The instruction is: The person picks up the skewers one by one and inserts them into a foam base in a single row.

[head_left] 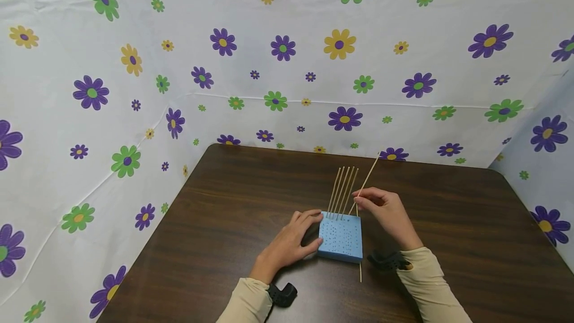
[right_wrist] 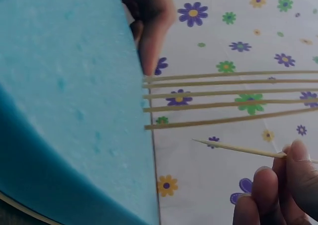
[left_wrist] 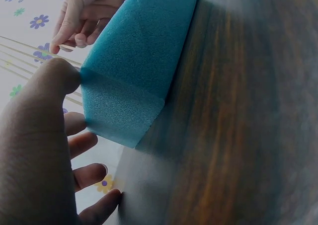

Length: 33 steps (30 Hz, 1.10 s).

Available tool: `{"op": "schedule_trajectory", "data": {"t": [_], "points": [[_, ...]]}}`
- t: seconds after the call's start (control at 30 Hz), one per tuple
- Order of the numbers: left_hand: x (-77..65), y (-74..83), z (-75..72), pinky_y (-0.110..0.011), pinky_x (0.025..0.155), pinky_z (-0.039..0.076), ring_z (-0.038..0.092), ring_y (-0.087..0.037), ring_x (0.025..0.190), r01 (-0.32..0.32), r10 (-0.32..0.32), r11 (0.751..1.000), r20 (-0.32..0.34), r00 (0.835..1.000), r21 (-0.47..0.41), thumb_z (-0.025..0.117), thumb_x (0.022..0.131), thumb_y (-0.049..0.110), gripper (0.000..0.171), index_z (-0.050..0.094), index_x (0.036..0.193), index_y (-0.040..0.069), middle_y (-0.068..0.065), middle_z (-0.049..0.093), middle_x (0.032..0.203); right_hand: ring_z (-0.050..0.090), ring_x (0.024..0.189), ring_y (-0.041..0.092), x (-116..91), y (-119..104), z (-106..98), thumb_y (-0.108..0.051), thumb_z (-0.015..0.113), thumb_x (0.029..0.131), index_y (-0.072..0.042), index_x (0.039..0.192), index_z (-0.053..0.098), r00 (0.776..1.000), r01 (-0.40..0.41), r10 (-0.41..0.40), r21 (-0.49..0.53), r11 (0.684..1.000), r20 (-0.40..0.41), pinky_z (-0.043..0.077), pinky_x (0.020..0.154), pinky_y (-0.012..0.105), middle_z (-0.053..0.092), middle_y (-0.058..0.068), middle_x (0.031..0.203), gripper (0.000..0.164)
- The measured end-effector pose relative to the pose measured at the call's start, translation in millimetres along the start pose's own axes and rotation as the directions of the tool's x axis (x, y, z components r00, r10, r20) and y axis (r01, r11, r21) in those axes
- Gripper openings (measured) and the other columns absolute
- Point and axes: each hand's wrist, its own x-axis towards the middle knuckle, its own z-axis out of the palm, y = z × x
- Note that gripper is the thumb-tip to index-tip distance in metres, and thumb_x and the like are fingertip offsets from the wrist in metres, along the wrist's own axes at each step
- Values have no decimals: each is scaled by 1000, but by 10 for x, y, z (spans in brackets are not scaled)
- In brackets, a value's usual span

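A light blue foam block (head_left: 340,237), dotted with small holes, rests on the table. Several thin wooden skewers (head_left: 334,192) stick out of it in a row along its far edge. At the block's left side, my left hand (head_left: 291,238) holds it between thumb and forefinger, the other fingers spread loosely. My right hand (head_left: 383,208) pinches another skewer (right_wrist: 238,148) beyond the far right corner. That skewer's sharp tip points at the block, apart from it in the right wrist view.
One more skewer (head_left: 360,273) lies along the block's right side, its ends showing in front and behind. The dark wooden table (head_left: 215,243) meets a flowered white cloth (head_left: 251,64) at the back and left.
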Motion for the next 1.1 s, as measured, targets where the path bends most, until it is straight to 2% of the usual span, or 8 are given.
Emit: {"op": "schedule_trajectory", "data": {"t": [0.2, 0.4, 0.63, 0.93, 1.1], "points": [[4, 5, -3, -47, 99, 53, 48, -16, 131, 5, -5, 1000, 3, 1000, -6, 55, 105, 47, 57, 47, 157, 22, 2, 42, 164, 71, 85, 14, -13, -20, 48, -19, 72, 99, -9, 110, 80, 998, 63, -62, -102, 993, 12, 57, 79, 23, 79, 9, 105, 17], [1, 1, -3, -46, 100, 53, 48, -17, 131, -4, 4, 1000, 5, 1000, -4, 55, 106, 47, 58, 46, 157, 22, 1, 42, 165, 69, 85, 10, -17, -17, 83, -17, 74, 97, -13, 108, 81, 996, 85, -78, -160, 983, 52, 56, 77, 21, 79, 3, 103, 14], [0, -11, -5, -46, 99, 53, 48, -17, 131, -15, 15, 1000, -6, 1000, -5, 56, 106, 45, 57, 46, 157, 21, 1, 43, 164, 69, 81, 7, -11, -17, 88, -16, 74, 97, -13, 105, 81, 994, 102, -96, -151, 983, 52, 57, 74, 21, 78, 3, 101, 11], [1, -9, -6, -47, 100, 53, 48, -16, 131, -7, 7, 1000, -3, 1000, -11, 55, 106, 46, 58, 46, 157, 22, 1, 42, 164, 71, 79, 11, -2, -18, 91, -16, 73, 98, -13, 105, 81, 995, 95, -89, -156, 983, 41, 57, 74, 22, 78, 3, 99, 11], [4, -10, -2, -46, 99, 53, 49, -16, 131, -17, 17, 1000, -10, 1000, 2, 54, 106, 47, 57, 46, 157, 22, 1, 43, 164, 70, 81, 7, -7, -15, 98, -14, 73, 97, -12, 104, 81, 994, 105, -99, -139, 985, 48, 58, 73, 22, 78, 4, 100, 10]]}}
